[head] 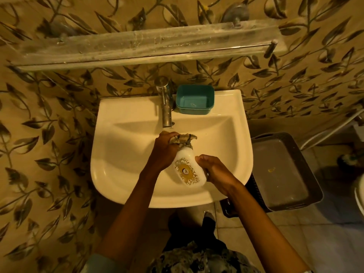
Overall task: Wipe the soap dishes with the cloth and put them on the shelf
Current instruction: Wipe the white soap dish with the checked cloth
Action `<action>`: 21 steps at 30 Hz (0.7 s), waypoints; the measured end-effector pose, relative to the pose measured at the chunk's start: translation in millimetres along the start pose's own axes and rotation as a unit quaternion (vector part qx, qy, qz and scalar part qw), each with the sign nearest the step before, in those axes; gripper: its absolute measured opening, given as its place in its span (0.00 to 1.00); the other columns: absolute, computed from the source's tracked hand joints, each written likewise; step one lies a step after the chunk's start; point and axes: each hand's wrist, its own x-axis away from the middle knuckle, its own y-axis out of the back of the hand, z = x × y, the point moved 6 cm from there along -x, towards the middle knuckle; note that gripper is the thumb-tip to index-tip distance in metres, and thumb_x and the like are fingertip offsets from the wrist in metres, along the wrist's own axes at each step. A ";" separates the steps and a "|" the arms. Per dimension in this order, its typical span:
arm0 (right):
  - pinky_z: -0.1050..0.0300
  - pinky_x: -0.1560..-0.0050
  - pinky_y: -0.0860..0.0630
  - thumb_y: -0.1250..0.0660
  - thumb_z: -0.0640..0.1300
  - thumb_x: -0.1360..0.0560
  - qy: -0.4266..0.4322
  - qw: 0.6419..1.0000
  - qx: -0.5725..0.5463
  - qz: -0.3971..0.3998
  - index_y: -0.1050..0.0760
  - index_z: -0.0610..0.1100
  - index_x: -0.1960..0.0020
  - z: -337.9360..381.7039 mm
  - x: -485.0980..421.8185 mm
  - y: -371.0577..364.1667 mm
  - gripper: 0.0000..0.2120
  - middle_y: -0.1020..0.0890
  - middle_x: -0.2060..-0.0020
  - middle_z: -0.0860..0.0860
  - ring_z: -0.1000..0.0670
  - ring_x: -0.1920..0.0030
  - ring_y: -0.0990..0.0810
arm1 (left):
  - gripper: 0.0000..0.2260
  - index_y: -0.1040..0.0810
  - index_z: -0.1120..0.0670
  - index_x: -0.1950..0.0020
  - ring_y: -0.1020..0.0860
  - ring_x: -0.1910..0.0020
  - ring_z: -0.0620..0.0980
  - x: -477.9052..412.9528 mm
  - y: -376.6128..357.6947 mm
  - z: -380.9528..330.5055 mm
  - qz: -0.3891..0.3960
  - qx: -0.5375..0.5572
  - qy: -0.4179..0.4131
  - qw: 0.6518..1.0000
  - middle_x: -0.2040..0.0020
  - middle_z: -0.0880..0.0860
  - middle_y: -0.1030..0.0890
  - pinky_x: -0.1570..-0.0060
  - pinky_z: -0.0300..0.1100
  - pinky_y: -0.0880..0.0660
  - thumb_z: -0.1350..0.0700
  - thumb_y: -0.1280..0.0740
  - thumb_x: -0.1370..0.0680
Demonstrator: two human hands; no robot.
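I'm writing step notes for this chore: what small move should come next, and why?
Probably drag the cloth in the left hand down the white soap dish, which the right hand steadies over the sink; it touches only the dish's far end.

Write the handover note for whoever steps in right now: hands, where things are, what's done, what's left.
Left hand: gripping the cloth, pressed on the far end of the white soap dish.
Right hand: holding that dish's near end, above the sink.
Teal soap dish: on the sink's back ledge, right of the tap.
Shelf: nothing on it.
Done: no dish shelved; white dish mid-wipe.
Left: finish the white dish, shelve it; the teal one still needs shelving, wiping too unless already done.
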 end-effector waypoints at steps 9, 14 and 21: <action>0.57 0.62 0.22 0.40 0.39 0.21 0.020 0.989 -0.136 -0.043 0.22 0.44 0.52 14.9 -5.4 -9.1 0.09 0.18 0.57 0.47 0.48 0.57 0.19 | 0.21 0.21 0.51 0.41 0.32 0.39 0.56 18.2 -40.6 -19.6 -0.037 -0.161 -0.092 0.982 0.39 0.56 0.27 0.36 0.49 0.32 0.65 0.40 0.30; 0.54 0.48 0.19 0.46 0.38 0.19 -0.024 0.924 -0.378 -0.051 0.24 0.36 0.41 10.2 0.1 -6.1 0.15 0.19 0.48 0.41 0.46 0.50 0.18 | 0.28 0.23 0.48 0.37 0.39 0.32 0.49 60.9 -64.1 -3.5 -0.094 -0.111 -0.114 0.983 0.32 0.52 0.34 0.30 0.40 0.39 0.68 0.41 0.33; 0.42 0.35 0.29 0.50 0.65 0.24 -0.062 0.869 -0.492 0.006 0.30 0.40 0.32 2.8 13.3 -10.0 0.34 0.24 0.35 0.38 0.39 0.34 0.26 | 0.26 0.25 0.49 0.35 0.38 0.35 0.51 67.2 -64.0 -0.4 -0.092 -0.115 -0.127 0.981 0.33 0.54 0.34 0.34 0.40 0.35 0.66 0.40 0.31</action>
